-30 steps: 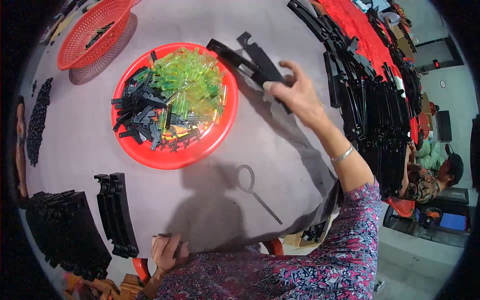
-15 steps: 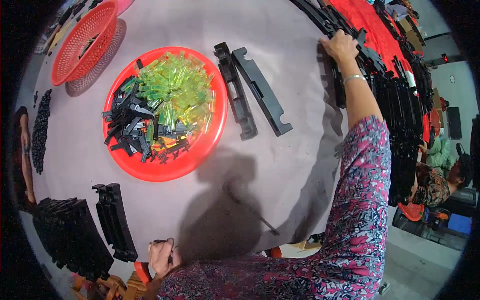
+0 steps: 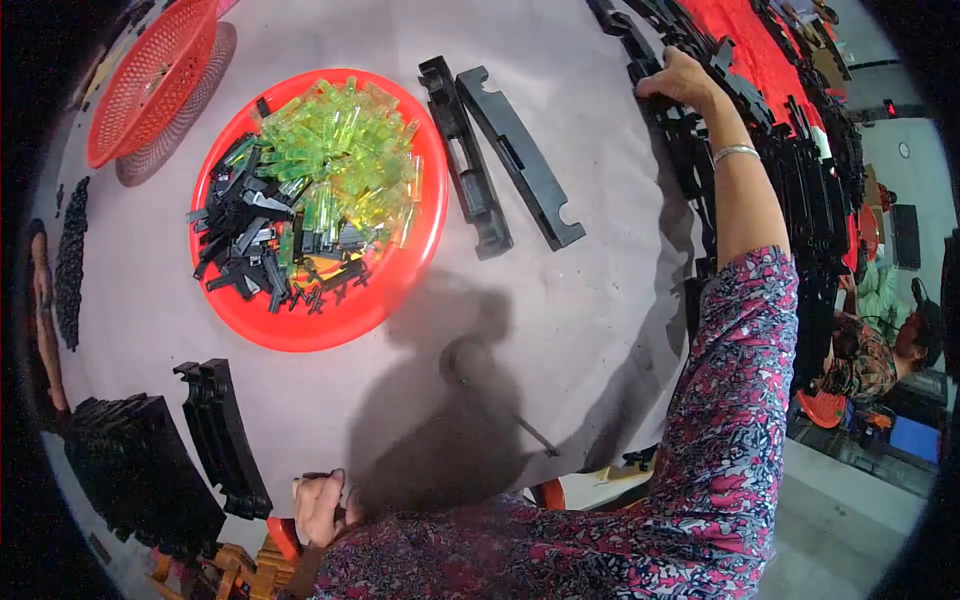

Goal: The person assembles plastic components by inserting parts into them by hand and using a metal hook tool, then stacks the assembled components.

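Note:
At the far right, my right hand (image 3: pixel 690 82) reaches to the edge of a heap of long black plastic parts (image 3: pixel 790 215). Its thumb and fingers close around the end of one long black part (image 3: pixel 640 58); the fingertips are partly hidden. My left hand (image 3: pixel 320 508) lies curled at the near table edge, and whatever is inside its fingers cannot be made out. Two long black plastic housings, a ribbed one (image 3: pixel 468 165) and a flat-faced one (image 3: pixel 520 160), lie side by side at the middle. Left of them, a red round tray (image 3: pixel 330 335) holds clear yellow-green pieces (image 3: pixel 345 150) and small black pieces (image 3: pixel 245 225).
A red mesh basket (image 3: pixel 150 90) stands tilted at the far left. Near the left edge are a stack of black parts (image 3: pixel 140 470), another black housing (image 3: pixel 222 435) and a strip of small black pieces (image 3: pixel 72 265). Another person (image 3: pixel 870 350) sits beyond the heap at right.
The view has shifted slightly, so the tray and housings sit a little higher and further left. My right hand stays at the heap's edge, now around a part's end. My left hand stays curled.

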Available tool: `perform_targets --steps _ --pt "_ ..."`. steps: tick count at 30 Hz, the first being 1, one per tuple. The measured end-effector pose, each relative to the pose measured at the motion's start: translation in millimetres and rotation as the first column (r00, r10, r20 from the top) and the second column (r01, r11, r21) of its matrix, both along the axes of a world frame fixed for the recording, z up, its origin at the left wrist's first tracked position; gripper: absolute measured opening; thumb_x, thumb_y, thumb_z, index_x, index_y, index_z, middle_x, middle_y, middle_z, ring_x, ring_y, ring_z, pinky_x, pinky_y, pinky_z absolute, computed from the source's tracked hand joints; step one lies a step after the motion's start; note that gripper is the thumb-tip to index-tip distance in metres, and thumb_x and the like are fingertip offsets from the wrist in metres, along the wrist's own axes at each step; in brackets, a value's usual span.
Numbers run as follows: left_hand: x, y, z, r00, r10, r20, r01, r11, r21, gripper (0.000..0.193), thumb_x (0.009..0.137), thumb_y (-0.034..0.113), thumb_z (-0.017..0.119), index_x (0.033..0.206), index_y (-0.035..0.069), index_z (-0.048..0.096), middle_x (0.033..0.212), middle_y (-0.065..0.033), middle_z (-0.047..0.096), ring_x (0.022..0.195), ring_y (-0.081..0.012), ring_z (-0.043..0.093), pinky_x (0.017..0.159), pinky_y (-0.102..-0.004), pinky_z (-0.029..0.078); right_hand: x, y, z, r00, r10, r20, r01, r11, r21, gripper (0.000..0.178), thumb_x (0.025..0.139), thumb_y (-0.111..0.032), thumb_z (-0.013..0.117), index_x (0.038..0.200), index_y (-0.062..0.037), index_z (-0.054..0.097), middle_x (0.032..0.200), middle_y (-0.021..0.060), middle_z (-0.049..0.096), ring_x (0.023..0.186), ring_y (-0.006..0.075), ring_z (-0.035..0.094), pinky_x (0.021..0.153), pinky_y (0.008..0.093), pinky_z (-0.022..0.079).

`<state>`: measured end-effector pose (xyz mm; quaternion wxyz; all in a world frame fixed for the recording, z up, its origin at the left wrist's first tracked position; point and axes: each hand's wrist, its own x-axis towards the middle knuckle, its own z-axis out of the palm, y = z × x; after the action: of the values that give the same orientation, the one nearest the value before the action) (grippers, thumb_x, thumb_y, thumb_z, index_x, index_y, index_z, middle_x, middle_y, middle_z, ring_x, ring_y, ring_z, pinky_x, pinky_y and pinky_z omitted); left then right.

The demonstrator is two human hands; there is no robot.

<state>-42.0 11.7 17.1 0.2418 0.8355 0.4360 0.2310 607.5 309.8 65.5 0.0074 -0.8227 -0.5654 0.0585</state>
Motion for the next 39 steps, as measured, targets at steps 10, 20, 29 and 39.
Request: perform_targets --steps 10,20,29,39 --pt "14 -6 -4 0.987 0.102 0.122 -0.115 0.988 0.103 0.041 0.062 -0.006 0.073 0.102 -0.001 0.067 0.082 -0.0113 0.061 0.069 -0.0287 0.058 0.065 -0.0378 0.044 -109 -43 91 0.724 0.359 -0.59 -0.043 0.876 0.48 0.057 0.073 -0.033 0.078 0.115 0.002 0.063 0.093 0.0049 0.063 0.083 0.0145 0.061 0.075 0.0304 0.049" --pt "22 -5 0 0.984 0.12 0.134 -0.137 0.983 0.124 0.031 0.07 0.002 0.074 0.1 0.0 0.067 0.083 -0.0115 0.061 0.074 -0.028 0.059 0.069 -0.0387 0.045 -246 -72 69 0.835 0.218 -0.506 -0.106 0.965 0.242 0.07 0.064 -0.049 0.081 0.104 0.006 0.064 0.088 0.0108 0.067 0.079 0.0183 0.064 0.072 0.0316 0.052" --pt "21 -6 -4 0.981 0.129 0.145 -0.147 0.981 0.126 0.031 0.068 0.002 0.074 0.098 0.002 0.066 0.082 -0.0106 0.061 0.075 -0.0278 0.059 0.068 -0.0385 0.045 -246 -83 17 0.808 0.093 -0.581 0.058 0.97 0.237 0.085 0.063 -0.057 0.084 0.102 0.0152 0.062 0.093 0.0213 0.068 0.079 0.0236 0.068 0.069 0.0337 0.055" --pt "23 -6 -6 0.979 0.143 0.147 -0.164 0.977 0.138 0.029 0.068 0.003 0.074 0.096 0.004 0.066 0.082 -0.01 0.06 0.074 -0.028 0.058 0.067 -0.0383 0.045 -209 -113 3 0.933 0.305 -0.19 -0.167 0.837 0.522 0.04 0.085 -0.04 0.058 0.091 -0.0028 0.072 0.082 0.0192 0.07 0.078 0.0376 0.067 0.073 0.0416 0.052"
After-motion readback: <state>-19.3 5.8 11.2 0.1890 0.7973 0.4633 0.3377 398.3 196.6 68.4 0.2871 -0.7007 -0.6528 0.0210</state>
